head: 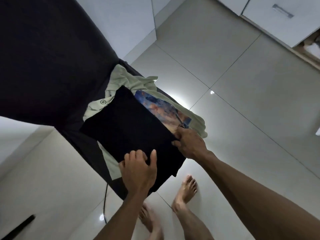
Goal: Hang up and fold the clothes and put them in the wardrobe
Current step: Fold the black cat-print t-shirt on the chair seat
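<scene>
A folded black garment (pixel 128 125) lies on top of a pale green T-shirt (pixel 133 80) with a blue and orange print (pixel 166 110), both on the seat of a dark sofa (pixel 45 54). My left hand (pixel 138 172) grips the garment's near edge, fingers curled over the top of the cloth. At the right corner my right hand (pixel 188 142) pinches the black cloth, just beside the printed shirt. The white wardrobe (pixel 280 19) stands at the top right, across the floor.
Glossy light floor tiles (pixel 233 104) spread to the right and below. My bare feet (pixel 185 189) stand at the sofa's near end. A thin black cable (pixel 104 203) hangs down by the sofa. A dark bar (pixel 19 226) lies on the floor at bottom left.
</scene>
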The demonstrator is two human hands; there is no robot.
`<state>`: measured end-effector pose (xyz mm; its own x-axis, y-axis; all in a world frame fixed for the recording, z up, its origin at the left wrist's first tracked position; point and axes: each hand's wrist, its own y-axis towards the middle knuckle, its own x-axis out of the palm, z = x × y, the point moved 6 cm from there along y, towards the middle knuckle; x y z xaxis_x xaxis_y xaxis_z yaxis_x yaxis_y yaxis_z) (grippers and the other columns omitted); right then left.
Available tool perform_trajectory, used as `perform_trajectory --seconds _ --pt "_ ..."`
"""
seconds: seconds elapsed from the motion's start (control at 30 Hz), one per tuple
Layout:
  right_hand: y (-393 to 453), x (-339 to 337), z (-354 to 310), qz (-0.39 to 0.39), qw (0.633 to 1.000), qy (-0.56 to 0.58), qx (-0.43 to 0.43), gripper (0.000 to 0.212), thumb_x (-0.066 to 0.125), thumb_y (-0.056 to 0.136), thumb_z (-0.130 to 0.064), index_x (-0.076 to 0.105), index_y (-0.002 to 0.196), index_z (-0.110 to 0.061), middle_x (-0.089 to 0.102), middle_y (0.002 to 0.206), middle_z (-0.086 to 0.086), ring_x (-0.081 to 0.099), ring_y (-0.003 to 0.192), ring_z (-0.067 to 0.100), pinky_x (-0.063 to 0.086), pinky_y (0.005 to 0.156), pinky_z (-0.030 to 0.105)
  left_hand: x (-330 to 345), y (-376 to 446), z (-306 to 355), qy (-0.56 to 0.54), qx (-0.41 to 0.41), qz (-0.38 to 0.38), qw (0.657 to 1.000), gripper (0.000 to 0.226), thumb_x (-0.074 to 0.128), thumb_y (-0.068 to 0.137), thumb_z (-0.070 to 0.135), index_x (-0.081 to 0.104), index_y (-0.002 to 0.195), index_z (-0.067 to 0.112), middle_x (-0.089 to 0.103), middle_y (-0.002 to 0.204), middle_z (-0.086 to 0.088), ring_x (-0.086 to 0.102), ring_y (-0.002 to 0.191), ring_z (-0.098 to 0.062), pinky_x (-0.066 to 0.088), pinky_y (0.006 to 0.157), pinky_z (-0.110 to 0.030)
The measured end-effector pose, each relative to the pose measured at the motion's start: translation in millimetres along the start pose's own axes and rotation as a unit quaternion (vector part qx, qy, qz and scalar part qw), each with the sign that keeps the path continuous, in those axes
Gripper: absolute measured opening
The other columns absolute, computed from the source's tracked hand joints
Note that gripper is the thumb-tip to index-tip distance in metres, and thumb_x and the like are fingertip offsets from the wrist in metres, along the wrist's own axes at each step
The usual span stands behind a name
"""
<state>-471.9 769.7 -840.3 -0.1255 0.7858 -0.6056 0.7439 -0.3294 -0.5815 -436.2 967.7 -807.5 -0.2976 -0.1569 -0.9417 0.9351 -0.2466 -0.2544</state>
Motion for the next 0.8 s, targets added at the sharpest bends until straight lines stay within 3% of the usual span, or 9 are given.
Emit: perform_trajectory --seconds 0.07,0.13,0.2,0.27,0.37,0.5,0.57,0.7,0.8 --pt "2 0 -1 -0.017 1.0 -0.001 -0.011 0.012 0.065 0.093 -0.027 0.056 0.096 -0.02 0.06 0.093 -0.003 0.057 0.083 0.016 0.052 0.072 0.033 23 -31 -6 0.007 -0.068 -0.087 0.994 0.053 0.036 0.092 0.071 0.062 0.086 0.025 0.062 0.086 0.008 0.056 0.09 -0.016 0.043 0.091 -0.041" --pt "2 1 -4 -0.042 0.999 0.003 -0.022 0.013 0.063 0.094 -0.029 0.056 0.1 -0.019 0.061 0.098 -0.002 0.059 0.089 0.018 0.054 0.079 0.036 48 -55 -12 -0.077 -0.154 -0.136 0.976 0.057 0.046 0.088 0.073 0.065 0.102 0.022 0.068 0.095 0.006 0.063 0.096 -0.019 0.049 0.09 -0.043" --pt "3 0 -5 -0.049 0.998 0.012 -0.034 0.016 0.063 0.095 -0.029 0.057 0.102 -0.015 0.062 0.098 0.0 0.058 0.09 0.018 0.054 0.08 0.036 65 -66 -10 -0.249 -0.244 -0.122 0.929 0.053 0.064 0.084 0.064 0.065 0.107 0.017 0.069 0.095 0.002 0.066 0.094 -0.021 0.054 0.086 -0.043" --pt "5 -2 -4 -0.046 0.998 0.015 -0.046 0.018 0.062 0.096 -0.029 0.057 0.101 -0.012 0.061 0.094 -0.001 0.056 0.087 0.017 0.049 0.075 0.031 77 -65 2 -0.368 -0.308 -0.095 0.872 0.04 0.076 0.082 0.047 0.068 0.1 0.011 0.068 0.087 -0.001 0.067 0.088 -0.022 0.055 0.078 -0.035" --pt "9 1 1 -0.043 0.997 0.022 -0.057 0.022 0.064 0.095 -0.031 0.056 0.095 -0.011 0.059 0.086 -0.003 0.056 0.084 0.018 0.05 0.074 0.033 88 -65 22 -0.447 -0.376 -0.052 0.81 0.024 0.071 0.091 0.031 0.065 0.084 0.009 0.063 0.073 0.001 0.062 0.074 -0.019 0.043 0.06 -0.025" --pt "13 2 6 -0.042 0.995 0.019 -0.085 0.026 0.063 0.094 -0.042 0.052 0.083 -0.021 0.062 0.084 -0.002 0.061 0.083 0.019 0.057 0.076 0.039 94 -76 33 -0.522 -0.345 0.048 0.779 0.026 0.051 0.102 0.03 0.055 0.086 0.01 0.058 0.076 0.0 0.057 0.073 -0.017 0.045 0.064 -0.03" --pt "10 1 7 -0.042 0.993 0.03 -0.106 0.025 0.064 0.093 -0.042 0.052 0.085 -0.022 0.062 0.084 -0.003 0.061 0.081 0.017 0.057 0.073 0.038 103 -89 35 -0.562 -0.302 0.061 0.768 0.026 0.054 0.1 0.035 0.053 0.088 0.012 0.057 0.076 0.003 0.056 0.069 -0.009 0.048 0.066 -0.028" --pt "-1 9 29 -0.075 0.986 0.079 -0.126 0.027 0.075 0.087 -0.038 0.062 0.101 -0.02 0.069 0.094 -0.002 0.07 0.088 0.017 0.062 0.076 0.044 141 -108 40 -0.516 -0.238 -0.008 0.823 0.033 0.076 0.084 0.04 0.061 0.092 0.012 0.064 0.087 -0.004 0.059 0.08 -0.008 0.047 0.07 -0.018" --pt "-7 23 52 -0.091 0.983 0.075 -0.141 0.033 0.081 0.082 -0.037 0.068 0.1 -0.013 0.075 0.092 0.0 0.073 0.083 0.018 0.063 0.072 0.039 167 -108 37 -0.525 -0.239 0.01 0.817 0.026 0.071 0.09 0.033 0.067 0.095 0.008 0.066 0.094 -0.003 0.057 0.086 0.002 0.042 0.073 -0.01"
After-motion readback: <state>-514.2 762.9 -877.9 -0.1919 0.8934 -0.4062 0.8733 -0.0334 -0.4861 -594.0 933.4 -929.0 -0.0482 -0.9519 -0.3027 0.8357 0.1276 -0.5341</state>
